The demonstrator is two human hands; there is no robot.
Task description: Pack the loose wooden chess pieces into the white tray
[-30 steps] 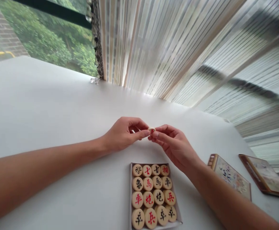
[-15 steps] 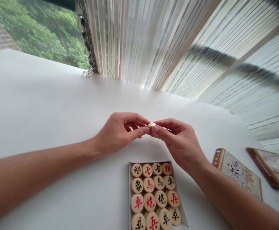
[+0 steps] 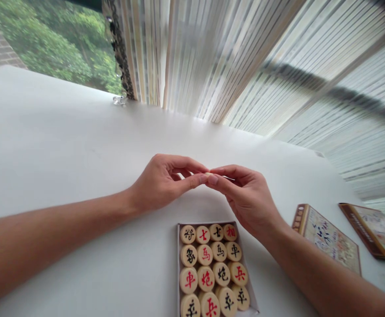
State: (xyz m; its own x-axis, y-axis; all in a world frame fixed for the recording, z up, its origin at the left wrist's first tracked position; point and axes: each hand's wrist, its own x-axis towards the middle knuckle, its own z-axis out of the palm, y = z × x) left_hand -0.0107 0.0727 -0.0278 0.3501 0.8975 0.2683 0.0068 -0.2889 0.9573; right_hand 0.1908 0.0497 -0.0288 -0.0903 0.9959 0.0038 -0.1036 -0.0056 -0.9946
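Note:
My left hand (image 3: 164, 180) and my right hand (image 3: 245, 196) meet fingertip to fingertip above the white table (image 3: 63, 145). Both are closed in a pinch on one small round wooden chess piece (image 3: 208, 175), which is almost hidden between the fingers. Just in front of the hands lies a shallow white box (image 3: 179, 246) packed with several round wooden chess pieces (image 3: 209, 264) marked with red or black characters.
Two flat decorated box parts lie at the right: one patterned (image 3: 326, 240), the other brown-edged (image 3: 374, 229) near the table's edge. A striped curtain (image 3: 245, 61) hangs behind the table, with a window onto green trees (image 3: 57, 44) at the back left.
The view has tilted slightly. The chess piece between my fingertips has turned edge-on and is now nearly covered by my fingers. Both hands stay in the same place.

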